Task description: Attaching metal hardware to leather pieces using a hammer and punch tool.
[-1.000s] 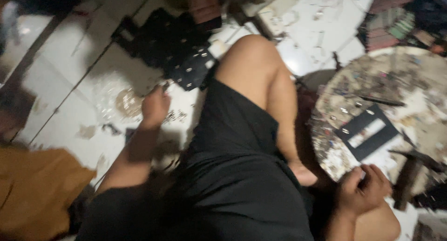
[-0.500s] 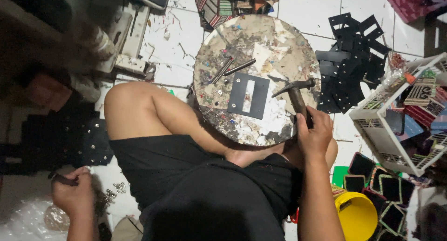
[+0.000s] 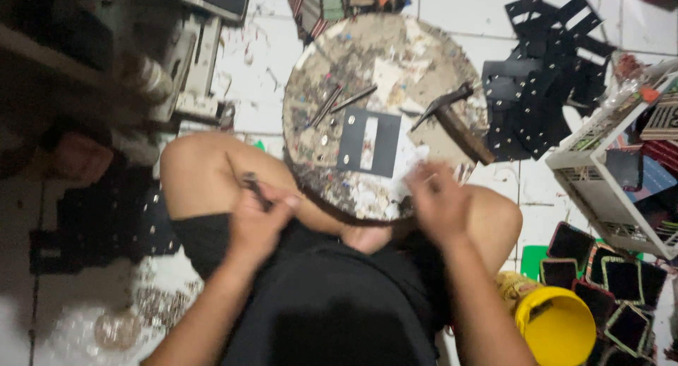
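Head view, looking down on a seated person at work on a tiled floor (image 3: 452, 6).

1. Round wooden work block (image 3: 395, 62), worn and littered with scraps, stands against the knees and serves as the table.
2. White plastic basket (image 3: 600, 189) sits to the person's right with flat pieces in it; a yellow bucket (image 3: 558, 331) stands near the right knee.
3. Pile of black riveted cut-outs (image 3: 544, 69) lies on the floor just beyond the block.
4. Black rectangular frame piece (image 3: 371, 143) with a slot through its middle lies flat near the centre of the block, untouched by either hand.
5. Hammer (image 3: 452, 115) rests on the block's right side, apart from the hands.
6. Two thin metal punches (image 3: 339, 101) lie left of the frame piece.
7. Right hand (image 3: 438, 200) hovers at the block's near edge, blurred; whether its fingers are open or closed cannot be told.
8. Left hand (image 3: 261, 221) rests over the left knee, fingers closed round a small dark tool (image 3: 254, 189).

Judgement: good practice would be seating the frame flat and steady under the right hand before the tool is placed upright on its mark.
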